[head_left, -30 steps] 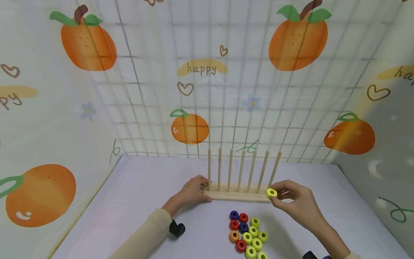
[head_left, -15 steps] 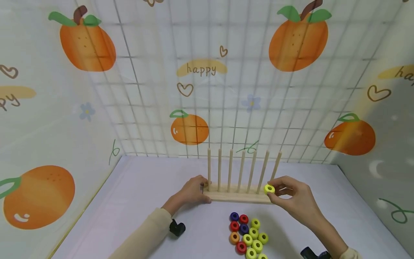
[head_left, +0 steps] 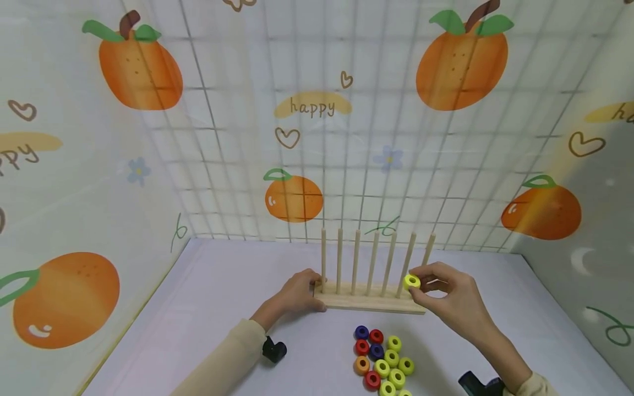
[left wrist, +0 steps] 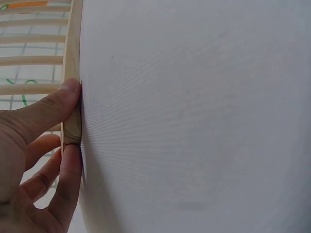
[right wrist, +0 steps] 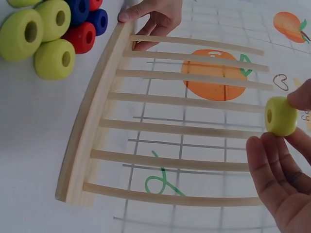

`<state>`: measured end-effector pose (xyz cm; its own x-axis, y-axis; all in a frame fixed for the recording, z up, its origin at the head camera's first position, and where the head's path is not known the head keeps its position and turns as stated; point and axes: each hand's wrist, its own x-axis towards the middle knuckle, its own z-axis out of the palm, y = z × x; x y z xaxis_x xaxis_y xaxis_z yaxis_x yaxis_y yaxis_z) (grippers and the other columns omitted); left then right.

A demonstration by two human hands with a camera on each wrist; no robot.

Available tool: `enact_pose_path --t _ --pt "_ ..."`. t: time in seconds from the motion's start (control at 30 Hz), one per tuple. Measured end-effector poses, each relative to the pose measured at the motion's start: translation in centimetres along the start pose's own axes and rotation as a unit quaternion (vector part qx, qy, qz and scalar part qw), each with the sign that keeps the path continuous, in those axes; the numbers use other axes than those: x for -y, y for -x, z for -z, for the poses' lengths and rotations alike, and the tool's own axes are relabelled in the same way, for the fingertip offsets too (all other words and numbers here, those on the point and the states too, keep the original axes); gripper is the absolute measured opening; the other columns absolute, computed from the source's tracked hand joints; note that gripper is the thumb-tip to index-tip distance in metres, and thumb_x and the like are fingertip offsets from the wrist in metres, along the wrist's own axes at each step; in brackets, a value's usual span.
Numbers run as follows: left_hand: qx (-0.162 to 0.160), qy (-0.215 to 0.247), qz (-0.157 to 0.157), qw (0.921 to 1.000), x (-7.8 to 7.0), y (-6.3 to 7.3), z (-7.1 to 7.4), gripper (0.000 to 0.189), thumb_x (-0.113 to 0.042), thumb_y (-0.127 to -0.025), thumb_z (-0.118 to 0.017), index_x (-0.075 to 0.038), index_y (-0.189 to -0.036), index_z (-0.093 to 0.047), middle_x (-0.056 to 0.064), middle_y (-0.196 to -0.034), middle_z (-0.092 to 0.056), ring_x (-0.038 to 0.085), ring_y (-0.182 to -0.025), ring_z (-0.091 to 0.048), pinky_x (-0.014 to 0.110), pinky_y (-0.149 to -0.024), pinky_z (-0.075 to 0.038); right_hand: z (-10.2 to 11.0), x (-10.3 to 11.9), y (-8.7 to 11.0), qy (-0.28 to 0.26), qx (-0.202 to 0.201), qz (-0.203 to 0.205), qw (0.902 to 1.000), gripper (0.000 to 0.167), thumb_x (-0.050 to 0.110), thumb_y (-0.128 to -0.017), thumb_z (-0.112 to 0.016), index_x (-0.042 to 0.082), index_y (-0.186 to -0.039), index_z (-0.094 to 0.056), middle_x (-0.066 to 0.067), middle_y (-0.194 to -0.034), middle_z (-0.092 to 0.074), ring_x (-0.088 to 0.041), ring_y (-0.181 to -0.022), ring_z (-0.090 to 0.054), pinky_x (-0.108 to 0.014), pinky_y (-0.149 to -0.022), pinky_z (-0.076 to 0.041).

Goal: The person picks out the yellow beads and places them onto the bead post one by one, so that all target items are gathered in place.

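Observation:
A pale wooden rack [head_left: 366,302] with several upright pegs stands near the back of the table. My left hand [head_left: 297,292] grips its left end; in the left wrist view the thumb [left wrist: 71,86] lies along the base's front and the fingers reach round the end. At the rack's right side, my right hand [head_left: 455,291] pinches a yellow bead [right wrist: 286,116] between thumb and fingers. The bead is held above the base, overlapping the rightmost pegs in the head view. Seen from the right wrist, its hole faces toward the pegs, close to their tips.
In front of the rack lie loose beads: several yellow ones [head_left: 397,384], red ones such as a red bead [head_left: 372,387], two dark blue ones, and an orange bead [head_left: 361,372]. A cloth wall [head_left: 228,165] printed with oranges rises behind the table.
My right hand has risen a little and shifted slightly left relative to the rack, carrying the yellow bead up from the base's right end. The left hand keeps its grip on the rack.

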<state>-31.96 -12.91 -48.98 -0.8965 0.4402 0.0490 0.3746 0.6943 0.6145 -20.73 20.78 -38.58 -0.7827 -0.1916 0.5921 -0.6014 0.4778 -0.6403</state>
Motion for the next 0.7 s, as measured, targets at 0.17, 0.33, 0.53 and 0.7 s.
enact_pose_path --t 0.17,0.33,0.53,0.7 --pt "0.002 -0.001 0.003 1.0 0.0 0.0 -0.1 0.066 -0.031 -0.069 -0.093 -0.003 -0.123 -0.066 0.003 -0.117 -0.061 0.025 -0.112 -0.057 0.044 -0.098 -0.045 0.0 0.3 -0.4 0.005 -0.008 0.001 1.0 0.035 -0.004 -0.078 -0.083 0.013 -0.107 -0.073 0.001 -0.098 -0.071 -0.013 -0.08 -0.066 -0.025 -0.07 -0.056" --pt "-0.003 0.006 0.006 1.0 0.0 0.1 0.1 0.067 -0.03 -0.068 -0.093 -0.003 -0.123 -0.066 0.004 -0.117 -0.062 0.026 -0.111 -0.057 0.045 -0.098 -0.045 -0.3 0.5 -0.7 -0.005 -0.01 -0.005 0.9999 0.034 -0.003 -0.078 -0.082 0.012 -0.107 -0.073 0.001 -0.098 -0.071 -0.013 -0.08 -0.066 -0.025 -0.07 -0.056" --pt "-0.007 0.004 -0.002 1.0 -0.1 0.2 0.1 0.066 -0.029 -0.068 -0.093 -0.002 -0.122 -0.066 0.005 -0.116 -0.062 0.026 -0.11 -0.057 0.045 -0.097 -0.046 -0.7 0.8 -1.2 -0.007 -0.013 -0.002 0.9999 0.033 -0.002 -0.078 -0.083 0.013 -0.106 -0.073 0.0 -0.099 -0.07 -0.013 -0.08 -0.066 -0.025 -0.071 -0.056" --pt "-0.008 0.013 -0.003 0.9999 0.0 0.3 -0.1 0.068 -0.029 -0.068 -0.093 -0.001 -0.124 -0.065 0.006 -0.118 -0.062 0.027 -0.113 -0.057 0.046 -0.098 -0.045 -0.8 1.1 -1.5 -0.01 -0.013 -0.004 0.9999 0.033 -0.002 -0.079 -0.083 0.013 -0.107 -0.073 0.001 -0.097 -0.07 -0.014 -0.077 -0.066 -0.024 -0.071 -0.056"
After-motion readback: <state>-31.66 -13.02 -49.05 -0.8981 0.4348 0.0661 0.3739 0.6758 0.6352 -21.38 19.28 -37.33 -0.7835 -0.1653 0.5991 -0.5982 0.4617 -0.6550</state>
